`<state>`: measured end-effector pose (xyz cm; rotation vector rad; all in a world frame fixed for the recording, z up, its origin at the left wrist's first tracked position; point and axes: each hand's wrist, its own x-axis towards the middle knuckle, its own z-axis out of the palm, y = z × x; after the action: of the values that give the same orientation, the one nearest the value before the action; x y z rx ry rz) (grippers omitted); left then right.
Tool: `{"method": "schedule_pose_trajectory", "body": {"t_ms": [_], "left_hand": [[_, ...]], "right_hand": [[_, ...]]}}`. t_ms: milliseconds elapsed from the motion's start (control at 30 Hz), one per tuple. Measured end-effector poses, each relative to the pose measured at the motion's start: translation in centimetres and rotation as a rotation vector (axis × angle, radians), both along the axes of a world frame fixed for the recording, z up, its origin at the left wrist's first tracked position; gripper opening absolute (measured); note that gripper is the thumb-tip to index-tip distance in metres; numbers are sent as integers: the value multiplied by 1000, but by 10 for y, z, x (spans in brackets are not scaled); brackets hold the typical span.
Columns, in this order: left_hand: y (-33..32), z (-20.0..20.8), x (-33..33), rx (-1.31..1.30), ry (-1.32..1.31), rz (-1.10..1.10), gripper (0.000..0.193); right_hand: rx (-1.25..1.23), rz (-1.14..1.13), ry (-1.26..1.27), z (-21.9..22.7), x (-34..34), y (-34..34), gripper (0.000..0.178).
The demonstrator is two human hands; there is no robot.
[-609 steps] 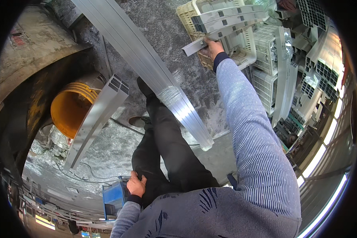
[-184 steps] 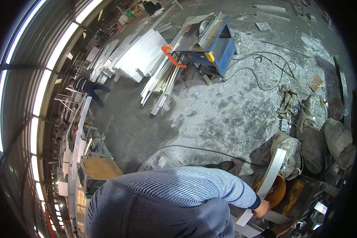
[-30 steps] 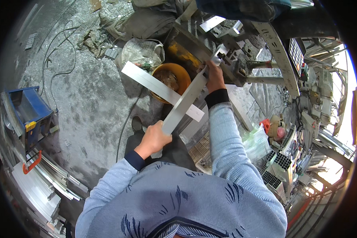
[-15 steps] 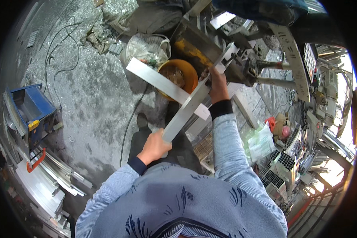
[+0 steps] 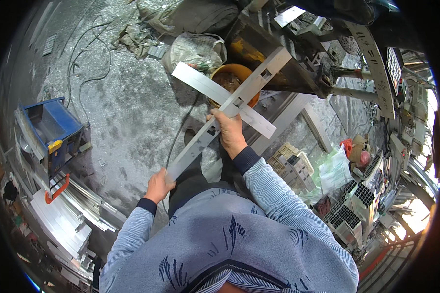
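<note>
Clock positions taken from mid-view, 12 straight ahead of the wearer. Left hand (image 5: 159, 185) at 8 o'clock: fingers curled round the near end of a slotted metal bar (image 5: 193, 152), grip closed on it; contact slightly blurred. Right hand (image 5: 230, 131), just off centre toward 1: wrapped round the same bar near mid-length, thumb on top. Bar held tilted, running from 8 to 1 o'clock, dark square cut-outs along its face.

Beneath it, crossing it, a plain metal bar (image 5: 195, 80), from 11 to between 2 and 3; cannot tell whether the two touch. Below the crossing, at 12, a yellow bucket (image 5: 237, 69), partly covered by both bars.

Between 3 and 4: cream crate (image 5: 303, 158) with cut tube pieces, then a pale green plastic bag (image 5: 335, 171). Between 11 and 12, beside the bucket: a whitish sack (image 5: 195, 49). Farther out: blue machine stand (image 5: 58, 119) at 9, stacked pale bars (image 5: 66, 222) at 8, dark cable (image 5: 71, 73) at 10.
</note>
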<state>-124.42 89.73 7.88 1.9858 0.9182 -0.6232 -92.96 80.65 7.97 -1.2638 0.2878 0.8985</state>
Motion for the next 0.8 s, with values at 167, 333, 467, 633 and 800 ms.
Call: {"method": "schedule_pose_trajectory", "body": {"t_ms": [167, 333, 467, 633, 800], "left_hand": [[21, 20, 42, 237, -207, 29, 59], [60, 109, 114, 753, -656, -257, 67], [86, 162, 137, 865, -460, -487, 62], [73, 129, 126, 438, -76, -390, 42], [28, 74, 99, 317, -154, -181, 35]], "right_hand": [[-43, 183, -315, 27, -1, 36, 38], [-287, 785, -880, 60, 11, 48, 44], [-236, 1223, -1170, 79, 9, 42, 29], [-181, 1261, -1344, 79, 16, 9, 29], [-533, 474, -1417, 60, 40, -70, 56]]}}
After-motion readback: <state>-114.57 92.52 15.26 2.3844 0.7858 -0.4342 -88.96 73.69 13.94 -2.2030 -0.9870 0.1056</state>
